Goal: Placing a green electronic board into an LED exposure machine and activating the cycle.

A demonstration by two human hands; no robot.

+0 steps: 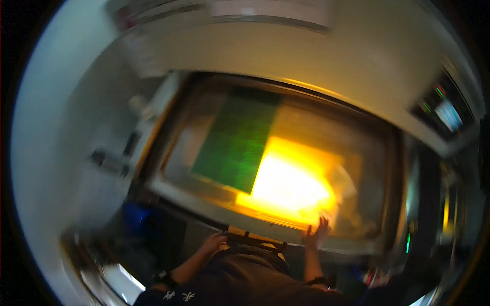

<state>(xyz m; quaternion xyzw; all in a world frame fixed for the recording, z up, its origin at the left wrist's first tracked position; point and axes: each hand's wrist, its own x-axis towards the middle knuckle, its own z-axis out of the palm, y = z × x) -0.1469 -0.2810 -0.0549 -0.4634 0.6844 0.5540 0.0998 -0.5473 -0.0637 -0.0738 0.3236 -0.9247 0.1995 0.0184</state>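
A wide tray-like bed with a dark frame (395,178) lies in front of me. On its left half rests a flat green panel (237,140). Beside the panel, a patch of the bed glows bright yellow-white (291,181). My right hand (317,233) is raised at the near edge of the glow, fingers apart, nothing visible in it. My left hand (213,244) is low by the bed's front rail (204,206), left of my body. Its fingers are blurred, so their grip does not show. A pale, curved shape (344,181) at the glow's right side is too smeared to name.
A control panel with a lit screen (449,116) is set at the right. On the left, a pale surface carries a dark, blurred object (109,162). A blue object (137,217) sits low at the left. Behind the bed rises a pale housing (286,53).
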